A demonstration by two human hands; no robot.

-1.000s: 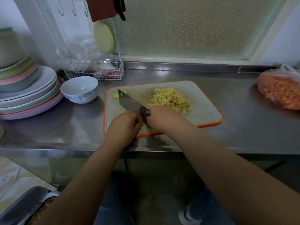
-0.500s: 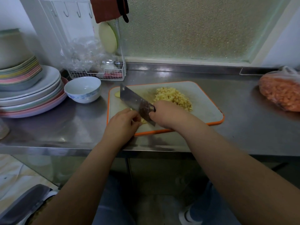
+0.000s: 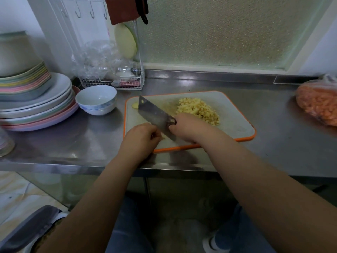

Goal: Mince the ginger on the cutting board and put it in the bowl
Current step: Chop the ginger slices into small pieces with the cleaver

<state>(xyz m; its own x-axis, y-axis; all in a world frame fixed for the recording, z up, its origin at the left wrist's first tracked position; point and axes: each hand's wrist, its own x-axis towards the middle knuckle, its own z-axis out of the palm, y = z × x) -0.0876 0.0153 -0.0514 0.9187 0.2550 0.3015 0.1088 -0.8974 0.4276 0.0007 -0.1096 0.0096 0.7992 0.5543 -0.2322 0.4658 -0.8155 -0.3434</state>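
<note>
An orange-rimmed cutting board [image 3: 235, 125] lies on the steel counter. A heap of diced ginger [image 3: 197, 110] sits at its middle, and one ginger slice [image 3: 135, 105] lies at the far left corner. My right hand [image 3: 187, 127] grips the handle of a cleaver [image 3: 155, 116], whose blade stands edge-down over the board's near left part. My left hand [image 3: 142, 137] has curled fingers that pinch a small ginger piece against the board, right beside the blade. An empty white bowl [image 3: 96, 99] with blue pattern stands left of the board.
Stacked plates [image 3: 36, 106] fill the counter's left end. A wire rack [image 3: 113, 77] with plastic wrap stands behind the bowl. A bag of orange pieces [image 3: 317, 103] lies at the right. The counter's front edge runs just below the board.
The cleaver has swung from lying low and flat to standing more upright. Both hands stayed at the board's near left part.
</note>
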